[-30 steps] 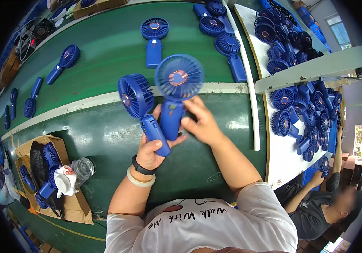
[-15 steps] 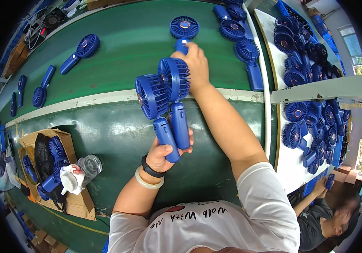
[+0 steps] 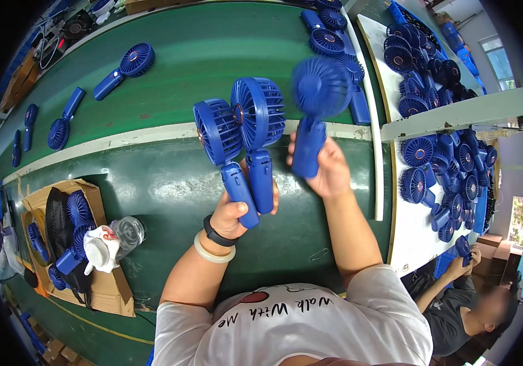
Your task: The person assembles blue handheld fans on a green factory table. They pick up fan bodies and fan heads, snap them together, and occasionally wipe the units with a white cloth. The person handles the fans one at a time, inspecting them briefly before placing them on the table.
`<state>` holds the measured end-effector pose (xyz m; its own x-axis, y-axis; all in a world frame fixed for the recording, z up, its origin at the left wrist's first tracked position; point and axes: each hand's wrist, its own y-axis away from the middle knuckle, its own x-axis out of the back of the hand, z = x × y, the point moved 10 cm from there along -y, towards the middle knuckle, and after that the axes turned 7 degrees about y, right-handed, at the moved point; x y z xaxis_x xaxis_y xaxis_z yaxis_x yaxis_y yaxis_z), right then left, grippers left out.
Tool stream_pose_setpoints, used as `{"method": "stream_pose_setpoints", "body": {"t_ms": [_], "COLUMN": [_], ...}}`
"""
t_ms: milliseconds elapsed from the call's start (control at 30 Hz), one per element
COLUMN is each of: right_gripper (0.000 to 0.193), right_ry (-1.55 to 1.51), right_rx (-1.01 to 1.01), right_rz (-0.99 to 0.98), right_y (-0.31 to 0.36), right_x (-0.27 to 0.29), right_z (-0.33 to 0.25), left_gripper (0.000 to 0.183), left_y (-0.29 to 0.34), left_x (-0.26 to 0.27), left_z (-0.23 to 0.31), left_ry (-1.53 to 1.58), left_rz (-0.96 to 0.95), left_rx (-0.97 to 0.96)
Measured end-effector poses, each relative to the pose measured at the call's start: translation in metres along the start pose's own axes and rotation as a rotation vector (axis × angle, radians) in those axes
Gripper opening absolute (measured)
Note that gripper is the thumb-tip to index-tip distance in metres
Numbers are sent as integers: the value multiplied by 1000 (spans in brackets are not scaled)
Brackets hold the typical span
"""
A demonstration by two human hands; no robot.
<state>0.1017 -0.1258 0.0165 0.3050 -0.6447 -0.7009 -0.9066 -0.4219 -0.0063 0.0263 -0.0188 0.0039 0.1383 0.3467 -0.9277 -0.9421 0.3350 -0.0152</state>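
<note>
My left hand (image 3: pixel 232 213) is closed round the handles of two blue handheld fans, held upright side by side. One fan (image 3: pixel 217 131) leans left; the other fan (image 3: pixel 258 113) stands just right of it, their round heads touching or nearly so. A third handheld fan (image 3: pixel 310 143) is gripped by its handle in my right hand (image 3: pixel 333 171), its head up and smeared by motion. Both hands are above the dark green bench (image 3: pixel 170 195), in front of the green belt (image 3: pixel 194 55).
Several blue fans (image 3: pixel 136 59) lie along the belt. At left, a cardboard box (image 3: pixel 115 287) holds fans, beside a clear plastic jar (image 3: pixel 128 235) and a white cloth-like item (image 3: pixel 101 249). A white board (image 3: pixel 389 110) at right bears many fans under a pale bar (image 3: pixel 469 113). A co-worker (image 3: pixel 469 311) sits lower right holding a fan.
My right hand has lifted a fan off the belt and drawn it back toward me, right of the other two. My left hand's fans stay nearly in place.
</note>
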Motion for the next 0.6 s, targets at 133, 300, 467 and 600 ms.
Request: {"method": "stream_pose_setpoints", "body": {"t_ms": [133,300,467,600], "right_gripper": [64,46,36,34], "right_ry": [304,297,357,376], "right_rx": [-83,-121,-95,-67], "right_rz": [110,150,171,184], "right_y": [10,6,7,5], "right_x": [7,18,23,23], "right_z": [23,25,14,14], "left_gripper": [66,62,72,75], "left_y": [0,2,5,7], "left_x": [-1,2,15,19], "left_z": [2,1,-2,-6], "left_ry": [-18,-1,-51,-195], "left_rz": [-8,15,97,165], "left_rx": [3,5,5,63]}}
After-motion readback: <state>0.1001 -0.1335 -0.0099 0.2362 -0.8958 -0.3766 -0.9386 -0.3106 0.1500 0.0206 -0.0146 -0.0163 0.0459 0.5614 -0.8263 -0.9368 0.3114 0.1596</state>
